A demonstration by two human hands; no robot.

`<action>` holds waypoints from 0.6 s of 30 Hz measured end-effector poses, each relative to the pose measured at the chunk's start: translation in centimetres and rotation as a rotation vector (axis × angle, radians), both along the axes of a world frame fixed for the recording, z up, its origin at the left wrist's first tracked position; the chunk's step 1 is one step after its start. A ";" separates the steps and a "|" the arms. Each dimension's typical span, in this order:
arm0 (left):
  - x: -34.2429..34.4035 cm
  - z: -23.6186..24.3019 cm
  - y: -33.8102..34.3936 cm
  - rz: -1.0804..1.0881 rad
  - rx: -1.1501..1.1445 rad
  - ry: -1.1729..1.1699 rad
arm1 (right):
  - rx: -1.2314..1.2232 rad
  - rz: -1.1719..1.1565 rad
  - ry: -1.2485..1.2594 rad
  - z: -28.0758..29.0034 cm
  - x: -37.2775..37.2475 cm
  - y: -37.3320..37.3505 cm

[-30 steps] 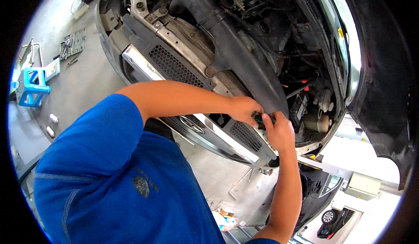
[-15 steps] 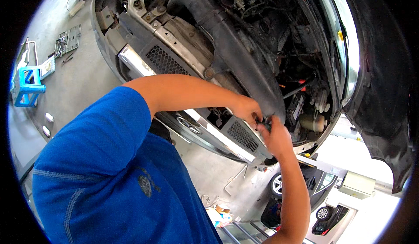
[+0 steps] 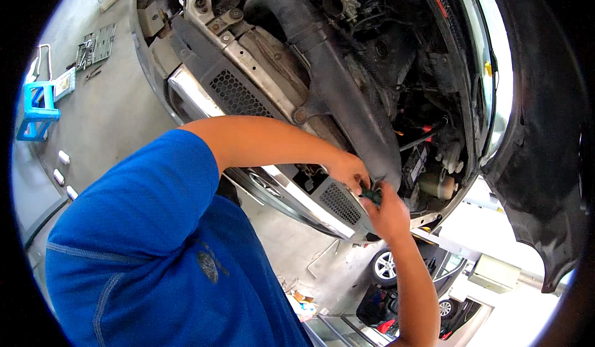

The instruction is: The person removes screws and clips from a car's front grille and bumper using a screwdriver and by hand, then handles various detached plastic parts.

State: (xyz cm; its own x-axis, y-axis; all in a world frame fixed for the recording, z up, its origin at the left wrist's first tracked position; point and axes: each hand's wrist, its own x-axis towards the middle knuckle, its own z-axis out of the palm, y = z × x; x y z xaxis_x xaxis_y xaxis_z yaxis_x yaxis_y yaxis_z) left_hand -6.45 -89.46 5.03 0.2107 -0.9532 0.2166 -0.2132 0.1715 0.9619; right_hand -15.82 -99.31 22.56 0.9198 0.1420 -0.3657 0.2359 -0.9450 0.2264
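My left arm reaches across the car's front, and my left hand (image 3: 348,169) is closed, fingers curled down near the lower end of a thick black air intake duct (image 3: 353,99). My right hand (image 3: 392,215) comes up from below and meets it there, fingers bent and closed. Between the two hands shows a small dark greenish part (image 3: 372,195), mostly covered by fingers, so its kind cannot be told. Both hands are just above the honeycomb grille panel (image 3: 339,203) behind the chrome trim.
The engine bay lies open, with a battery (image 3: 414,166) and a yellowish reservoir (image 3: 437,186) right of my hands. The raised bonnet (image 3: 539,130) fills the right side. On the floor at left are a blue stool (image 3: 38,112) and an open tool case (image 3: 95,47). Another car's wheel (image 3: 384,266) shows below.
The view has shifted slightly. My hands stay together at the duct's lower end, and more of the greenish part shows between them now.
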 end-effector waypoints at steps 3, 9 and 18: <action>0.3 -0.3 0.5 -0.035 -0.006 0.070 | -0.327 0.671 -0.019 0.3 0.4 -1.4; 0.0 -0.4 0.1 -0.008 -0.090 -0.005 | 0.103 -0.427 0.127 -1.7 1.8 -2.7; 1.2 0.9 0.3 0.010 -0.046 -0.069 | -0.138 0.795 -0.005 0.8 2.8 -2.6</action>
State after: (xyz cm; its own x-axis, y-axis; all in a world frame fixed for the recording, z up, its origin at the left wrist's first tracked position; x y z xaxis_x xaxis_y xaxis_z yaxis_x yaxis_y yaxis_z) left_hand -5.23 -89.19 5.95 0.2030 -0.9398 0.2750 -0.2809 0.2131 0.9358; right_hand -12.97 -101.89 23.36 0.5642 0.7087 -0.4236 0.8246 -0.4584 0.3314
